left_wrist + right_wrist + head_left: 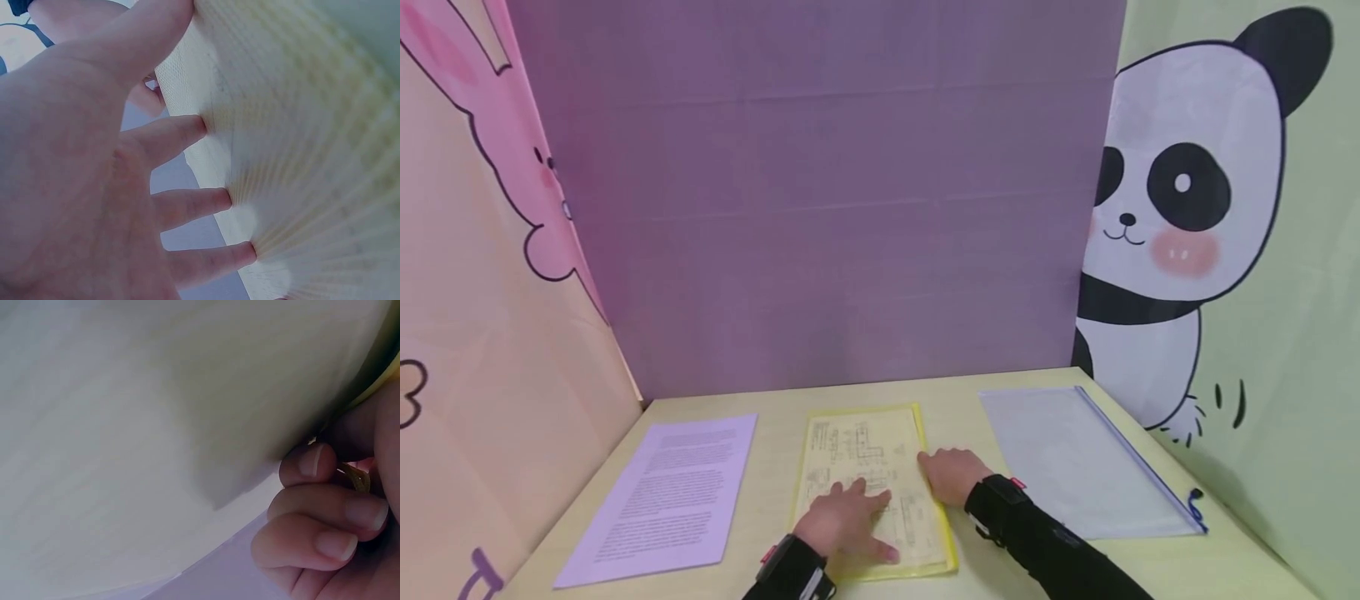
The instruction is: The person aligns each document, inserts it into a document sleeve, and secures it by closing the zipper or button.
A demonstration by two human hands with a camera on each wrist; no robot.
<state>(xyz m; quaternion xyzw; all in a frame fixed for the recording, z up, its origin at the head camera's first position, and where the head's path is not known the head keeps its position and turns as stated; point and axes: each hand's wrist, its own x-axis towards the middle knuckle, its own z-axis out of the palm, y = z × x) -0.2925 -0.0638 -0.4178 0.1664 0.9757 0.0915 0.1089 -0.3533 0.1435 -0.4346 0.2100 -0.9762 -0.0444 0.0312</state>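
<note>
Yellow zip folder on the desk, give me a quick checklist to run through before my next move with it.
1. Yellow folder lies flat on the table: ok.
2. Left hand presses it down with spread fingers: ok.
3. Right hand at the folder's right edge, fingers curled, pinching something small and yellow in the right wrist view: ok.
4. Whether that is the zipper pull: cannot tell.
5. Drawing sheet fully inside the folder: cannot tell.
6. Printed sheet and clear pouch lie apart from the folder: ok.
</note>
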